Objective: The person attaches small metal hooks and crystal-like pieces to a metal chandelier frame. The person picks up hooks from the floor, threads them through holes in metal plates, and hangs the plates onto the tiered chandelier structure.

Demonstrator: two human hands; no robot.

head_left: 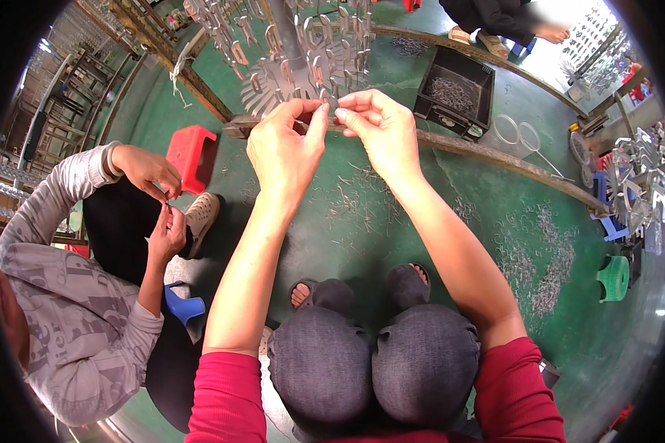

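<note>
My left hand (pixel 287 148) and my right hand (pixel 384 139) are raised together in front of a rack, fingertips almost meeting. Each pinches with thumb and forefinger at a small grey metal piece (pixel 332 103) between them; its exact kind is too small to make out. Just beyond stands the rack, a grey upright post (pixel 282 29) hung all round with looped metal parts (pixel 318 68). Flat metal blades (pixel 256 97) fan out low on it. A wooden rail (pixel 451 146) runs just behind and below my hands.
At left a co-worker in a grey patterned top (pixel 89 325) pinches something small. A red stool (pixel 192 158) stands beyond them. A black crate (pixel 454 92) holds thin metal pieces. Metal bits (pixel 543 273) litter the green floor at right, near a green stool (pixel 613 278). Another loaded rack (pixel 639 177) stands far right.
</note>
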